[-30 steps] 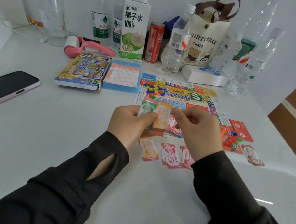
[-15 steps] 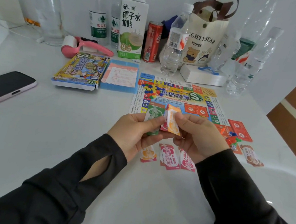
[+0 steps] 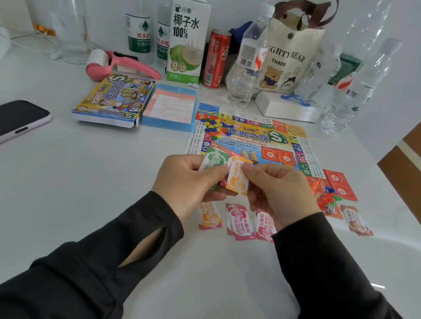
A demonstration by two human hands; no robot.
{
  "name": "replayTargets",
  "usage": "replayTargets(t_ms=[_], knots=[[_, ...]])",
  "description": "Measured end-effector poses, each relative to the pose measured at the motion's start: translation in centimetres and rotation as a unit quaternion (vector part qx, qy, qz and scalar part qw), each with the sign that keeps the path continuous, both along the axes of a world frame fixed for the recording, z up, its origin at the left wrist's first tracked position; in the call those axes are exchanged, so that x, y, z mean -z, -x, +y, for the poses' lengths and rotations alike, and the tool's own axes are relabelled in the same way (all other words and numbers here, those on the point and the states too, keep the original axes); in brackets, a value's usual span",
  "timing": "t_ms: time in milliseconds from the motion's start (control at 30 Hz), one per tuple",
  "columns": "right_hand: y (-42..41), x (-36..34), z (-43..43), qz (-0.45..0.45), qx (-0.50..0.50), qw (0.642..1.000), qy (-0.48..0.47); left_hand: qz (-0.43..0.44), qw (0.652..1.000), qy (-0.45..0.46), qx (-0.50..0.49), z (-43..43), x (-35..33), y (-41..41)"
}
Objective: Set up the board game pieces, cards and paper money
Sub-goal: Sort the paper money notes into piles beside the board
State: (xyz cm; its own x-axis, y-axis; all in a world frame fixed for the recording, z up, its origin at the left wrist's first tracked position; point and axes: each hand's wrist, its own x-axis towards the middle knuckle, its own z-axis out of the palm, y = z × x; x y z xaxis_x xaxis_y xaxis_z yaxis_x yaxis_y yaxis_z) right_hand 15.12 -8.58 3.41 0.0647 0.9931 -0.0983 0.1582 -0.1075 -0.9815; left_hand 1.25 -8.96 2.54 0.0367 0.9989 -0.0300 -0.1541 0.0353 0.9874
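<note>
The left hand (image 3: pixel 188 180) grips a small fan of notes (image 3: pixel 210 164), a green note (image 3: pixel 214 160) in front, its thumb and fingers (image 3: pixel 218 172) curled round the lower half. The right hand (image 3: pixel 280 192) pinches one orange note (image 3: pixel 239 176) between thumb and forefinger, overlapping the fan's right edge. Both are held over the near edge of the board (image 3: pixel 309 156), above the counter (image 3: pixel 67 180). The likeliest slip is a double pull: the paper is thin and the notes overlap, so a second one, perhaps the pink edge showing behind, could drag out with the orange and land on the wrong pile. A slack left grip would spill the fan onto the laid notes (image 3: pixel 240 222) just below, one orange and two pink, and mix them. A low sleeve could also nudge those, or the tokens (image 3: pixel 328 199) to the right. The orange note stands nearly upright, printed face toward the person, its long axis running from the palm up and away; the green note leans a little to the right.
</note>
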Motion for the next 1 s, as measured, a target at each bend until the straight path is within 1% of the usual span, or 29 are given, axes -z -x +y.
replayTargets(t_ms=[133,267,367,467,567,733,900,967,1000], knots=[[-0.5,-0.2,0.0,-0.047,0.006,0.999,-0.004,-0.004,0.999,0.004,-0.032,0.4,0.2,0.3],[-1.4,-0.5,-0.2,-0.15,-0.033,0.988,0.008,-0.012,0.998,0.005,-0.069,0.9,0.7,0.7],[-1.3,-0.2,-0.4,-0.248,-0.045,0.968,0.007,-0.02,0.996,0.016,-0.082,1.3,1.1,0.9],[-0.6,0.0,-0.7,-0.345,-0.039,0.938,-0.008,-0.013,0.996,0.018,-0.084,1.4,1.2,0.9],[-0.2,0.1,-0.9,-0.415,-0.044,0.909,0.011,-0.019,0.997,0.016,-0.08,1.4,1.3,0.8],[0.4,0.2,-1.0,-0.498,-0.068,0.863,0.045,-0.026,0.997,0.021,-0.072,1.3,1.2,0.8],[0.5,-0.1,-1.0,-0.55,-0.07,0.831,0.045,-0.032,0.997,0.027,-0.062,1.1,1.0,0.7],[0.4,-0.2,-1.0,-0.548,-0.074,0.832,0.052,-0.027,0.998,0.03,-0.054,1.1,1.0,0.6],[0.2,-0.3,-1.0,-0.529,-0.063,0.845,0.047,-0.024,0.998,0.031,-0.051,1.1,1.0,0.6]])
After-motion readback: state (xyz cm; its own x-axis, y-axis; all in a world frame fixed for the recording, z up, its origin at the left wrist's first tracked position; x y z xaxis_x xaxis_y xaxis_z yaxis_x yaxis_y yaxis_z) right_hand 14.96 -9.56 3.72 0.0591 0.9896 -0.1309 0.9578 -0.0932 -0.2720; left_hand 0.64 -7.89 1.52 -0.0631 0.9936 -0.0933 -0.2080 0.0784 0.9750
